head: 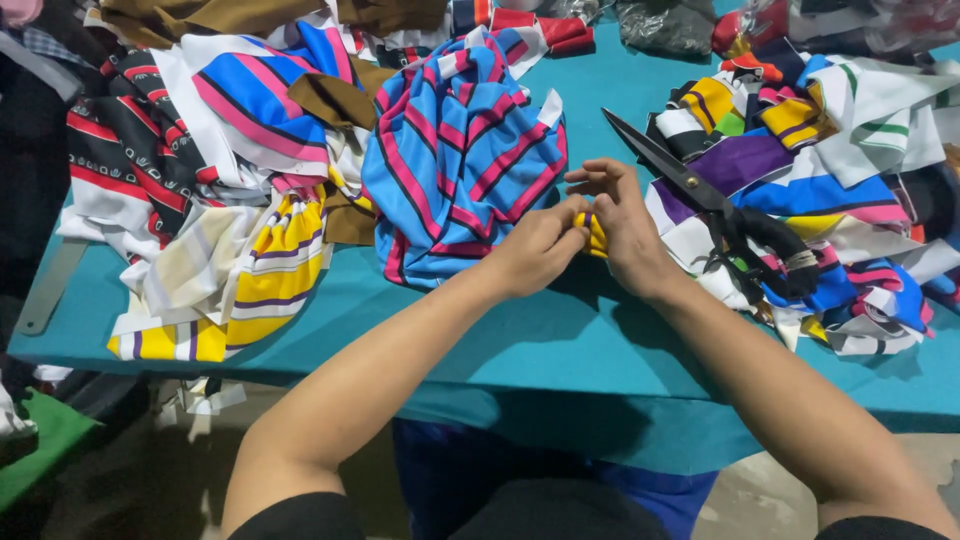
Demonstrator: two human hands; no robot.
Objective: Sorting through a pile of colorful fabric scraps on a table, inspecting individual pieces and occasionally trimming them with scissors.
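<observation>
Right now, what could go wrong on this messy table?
The big scissors lie open-bladed close beside the right hand, so a careless reach might meet the blade. The yellow striped scrap pinched between both hands is small and could slip. The left hand could nudge the blue striped pile.

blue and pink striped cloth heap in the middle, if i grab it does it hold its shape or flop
Probably flops: the blue and pink striped cloth lies bunched in soft folds on the teal table. It looks thin, so likely light for its bulk. It overlaps the neighbouring brown fabric, which may drag along.
</observation>
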